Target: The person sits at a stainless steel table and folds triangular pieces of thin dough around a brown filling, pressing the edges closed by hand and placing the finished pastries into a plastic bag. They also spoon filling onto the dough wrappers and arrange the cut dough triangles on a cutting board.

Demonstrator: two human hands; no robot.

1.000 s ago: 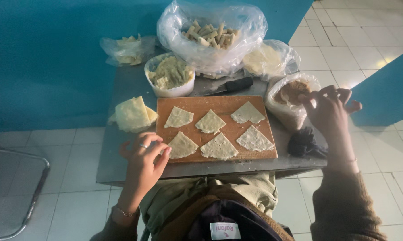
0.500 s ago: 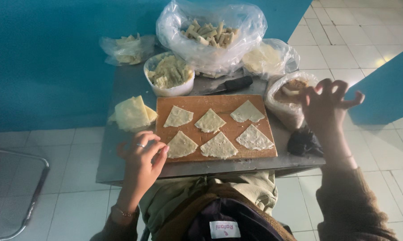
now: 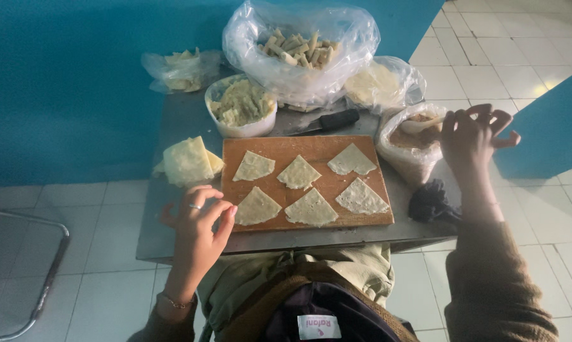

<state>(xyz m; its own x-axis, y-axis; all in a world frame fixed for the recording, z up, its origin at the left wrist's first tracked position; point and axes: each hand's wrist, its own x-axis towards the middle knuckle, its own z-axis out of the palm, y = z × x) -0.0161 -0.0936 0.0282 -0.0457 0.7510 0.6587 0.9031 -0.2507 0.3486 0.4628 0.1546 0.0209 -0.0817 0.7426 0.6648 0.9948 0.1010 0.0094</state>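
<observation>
A wooden cutting board (image 3: 311,147) lies on a small metal table (image 3: 191,120) and carries several triangular dough sheets (image 3: 310,208). My left hand (image 3: 198,225) rests at the board's near left corner, fingertips touching the edge of one dough triangle (image 3: 255,206). My right hand (image 3: 473,136) hovers at the right, fingers on a pale spoon handle (image 3: 422,125) that sticks out of a plastic bag of brownish filling (image 3: 409,149).
A bowl of pale mash (image 3: 241,106), a large clear bag of rolled pieces (image 3: 298,47), another bag (image 3: 381,82), a knife (image 3: 327,120), a stack of folded dough (image 3: 186,161), a dark cloth (image 3: 430,201). Blue walls stand behind and to the right. A metal frame (image 3: 42,272) is at the left.
My right hand has moved up and left from the table's right edge to the filling bag and its spoon. My left hand has barely shifted at the board's corner.
</observation>
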